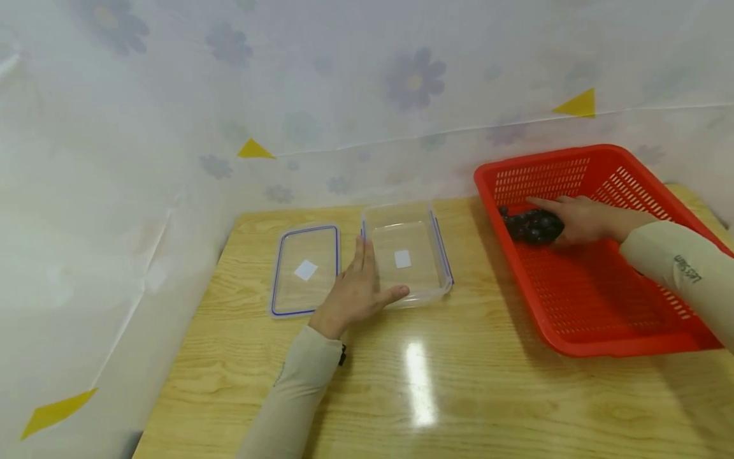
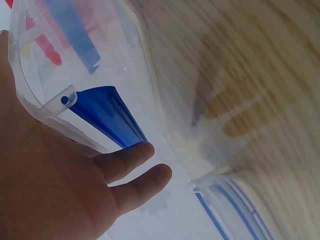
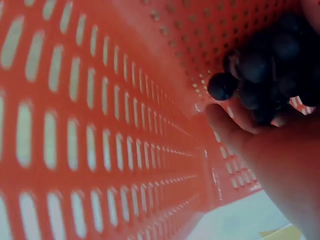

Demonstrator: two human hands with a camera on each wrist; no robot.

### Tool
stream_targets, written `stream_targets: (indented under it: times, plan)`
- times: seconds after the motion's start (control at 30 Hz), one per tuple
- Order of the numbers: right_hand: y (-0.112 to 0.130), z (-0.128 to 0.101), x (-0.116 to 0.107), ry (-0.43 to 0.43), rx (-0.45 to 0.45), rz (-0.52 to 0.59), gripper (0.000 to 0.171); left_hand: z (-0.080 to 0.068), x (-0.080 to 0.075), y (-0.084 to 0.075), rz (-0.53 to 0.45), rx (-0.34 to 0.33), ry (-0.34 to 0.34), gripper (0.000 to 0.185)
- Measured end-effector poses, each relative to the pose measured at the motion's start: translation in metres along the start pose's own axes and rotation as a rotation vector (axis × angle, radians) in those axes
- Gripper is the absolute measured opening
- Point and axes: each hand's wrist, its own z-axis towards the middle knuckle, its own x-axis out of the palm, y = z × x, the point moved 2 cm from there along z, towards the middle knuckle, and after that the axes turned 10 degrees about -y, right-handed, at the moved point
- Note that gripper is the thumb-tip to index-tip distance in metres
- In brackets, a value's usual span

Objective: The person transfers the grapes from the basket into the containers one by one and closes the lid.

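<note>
Right hand (image 1: 579, 218) reaches into the red basket (image 1: 642, 322) and grasps a bunch of dark grapes (image 1: 533, 226) lying on the basket floor. Left hand (image 1: 357, 290), fingers straight, rests against the clear container (image 1: 436, 255) beside its lid (image 1: 287, 268) on the desk (image 1: 459, 395)

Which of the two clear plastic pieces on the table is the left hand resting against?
The deeper clear container, the right one of the pair. The left hand lies along its left wall with straight fingers, while the flat blue-rimmed lid lies apart to the left.
</note>
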Motion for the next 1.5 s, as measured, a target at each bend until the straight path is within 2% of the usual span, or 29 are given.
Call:
stream_targets:
  times: [0.23,0.63,1.1,1.5]
  plan:
    - [-0.006,-0.003,0.003,-0.043,0.0,0.058,0.085,0.0,-0.001,-0.001,0.0,-0.001,0.006,0.118]
    - [-0.008,-0.001,-0.001,-0.043,0.0,0.048,0.081,0.005,0.002,-0.001,-0.041,-0.016,0.014,0.117]
    - [-0.001,-0.011,-0.024,-0.124,0.017,0.002,0.07,0.009,0.003,-0.001,-0.048,-0.029,0.014,0.117]
    - [0.003,-0.019,-0.052,-0.189,0.066,0.055,0.068,0.014,0.005,0.0,-0.076,-0.023,0.01,0.117]
